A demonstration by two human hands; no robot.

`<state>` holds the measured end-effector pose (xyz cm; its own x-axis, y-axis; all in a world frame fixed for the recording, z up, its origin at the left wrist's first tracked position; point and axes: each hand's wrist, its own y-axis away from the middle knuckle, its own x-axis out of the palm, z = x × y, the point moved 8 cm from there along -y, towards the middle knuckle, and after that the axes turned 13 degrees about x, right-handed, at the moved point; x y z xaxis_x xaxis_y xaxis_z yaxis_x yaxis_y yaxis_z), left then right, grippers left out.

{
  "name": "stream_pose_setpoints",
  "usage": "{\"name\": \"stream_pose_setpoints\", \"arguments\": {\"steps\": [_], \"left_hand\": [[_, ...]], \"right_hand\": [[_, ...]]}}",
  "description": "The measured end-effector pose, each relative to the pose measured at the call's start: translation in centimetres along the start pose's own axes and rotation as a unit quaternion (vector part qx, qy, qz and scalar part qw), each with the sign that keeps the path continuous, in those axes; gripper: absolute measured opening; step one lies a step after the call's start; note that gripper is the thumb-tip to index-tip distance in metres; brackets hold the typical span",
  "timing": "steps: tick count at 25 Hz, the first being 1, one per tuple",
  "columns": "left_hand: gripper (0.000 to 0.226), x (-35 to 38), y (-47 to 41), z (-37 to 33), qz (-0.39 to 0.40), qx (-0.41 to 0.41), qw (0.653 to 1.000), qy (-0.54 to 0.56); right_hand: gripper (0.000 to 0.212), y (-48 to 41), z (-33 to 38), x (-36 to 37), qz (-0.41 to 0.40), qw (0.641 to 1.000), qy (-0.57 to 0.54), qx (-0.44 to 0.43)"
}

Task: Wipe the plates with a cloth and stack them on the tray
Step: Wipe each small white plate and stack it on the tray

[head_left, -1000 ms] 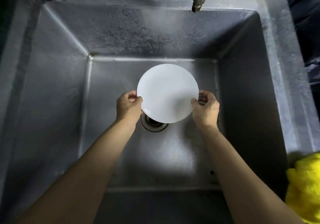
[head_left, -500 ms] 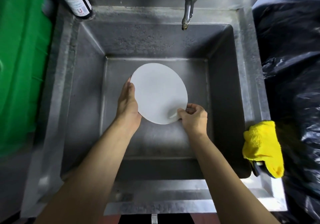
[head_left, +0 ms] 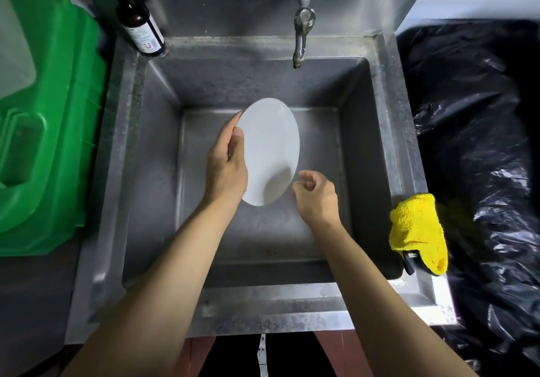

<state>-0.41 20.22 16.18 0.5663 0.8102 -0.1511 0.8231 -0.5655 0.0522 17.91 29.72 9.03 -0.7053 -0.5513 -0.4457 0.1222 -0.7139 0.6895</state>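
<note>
1 plate [head_left: 270,148] tilts, face turned rightward, long axis near-to-far.

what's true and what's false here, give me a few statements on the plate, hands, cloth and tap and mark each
1. The left hand holds the plate by its edge. True.
2. The right hand grips the plate. False: it holds nothing, its fingers loosely curled beside the plate's lower edge.
3. The yellow cloth lies on the right rim of the sink. True.
4. Water is running into the sink. False: no stream shows below the tap.
</note>
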Motion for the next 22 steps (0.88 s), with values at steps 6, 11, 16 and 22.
{"name": "stream_pose_setpoints", "arguments": {"steps": [6,11,16,22], "left_hand": [[0.023,-0.9,2.2,0.6,-0.088,-0.12,0.986,0.069],[0.029,-1.0,4.2,-0.5,-0.109,-0.17,0.974,0.105],[0.031,-1.2,5.3,-1.0,-0.099,-0.182,0.972,0.11],[0.039,-1.4,6.9,-1.6,-0.108,-0.212,0.965,0.109]], "right_hand": [[0.025,3.2,0.9,-4.6,-0.07,0.993,-0.012,-0.091],[0.021,5.4,-1.2,-9.5,-0.166,0.977,0.0,-0.132],[0.024,4.8,-4.1,-11.5,-0.191,0.964,0.101,-0.153],[0.048,4.1,-5.8,-15.2,-0.296,0.92,0.207,-0.153]]}}
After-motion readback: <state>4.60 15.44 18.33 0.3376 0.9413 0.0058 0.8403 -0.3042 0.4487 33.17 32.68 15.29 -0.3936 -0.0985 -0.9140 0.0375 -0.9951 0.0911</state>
